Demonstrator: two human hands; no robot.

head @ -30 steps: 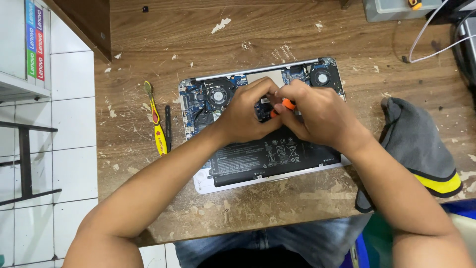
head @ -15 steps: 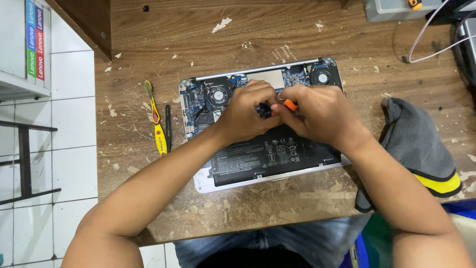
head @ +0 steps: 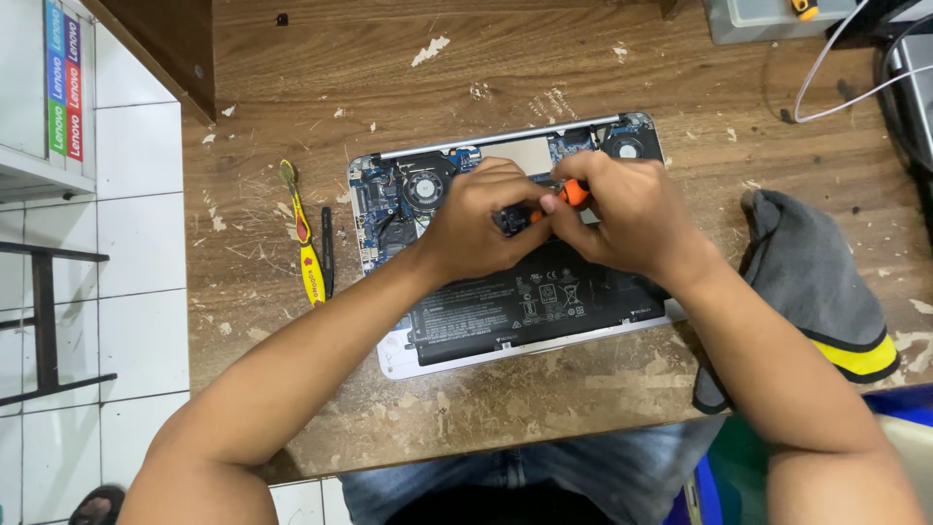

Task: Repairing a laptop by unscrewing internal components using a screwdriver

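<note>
A: Two hands over the opened laptop (head: 505, 311) on a scratched, paint-flecked wooden worktop (head: 389, 78); white tile floor at left.
B: Grip?
A: Right hand (head: 622, 219) pinches an orange-handled screwdriver (head: 573, 193), tip hidden. Left hand (head: 481, 224) curled, contents unclear. Striped coloured label (head: 63, 78) upper left.

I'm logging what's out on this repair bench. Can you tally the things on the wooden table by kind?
Opened laptop, under both hands: 1
Hand tools: 3 (orange-handled screwdriver in the right hand, with the left hand beside it; yellow pry tool; black spudger)
Grey cloth with a yellow band: 1
Total: 5
</note>
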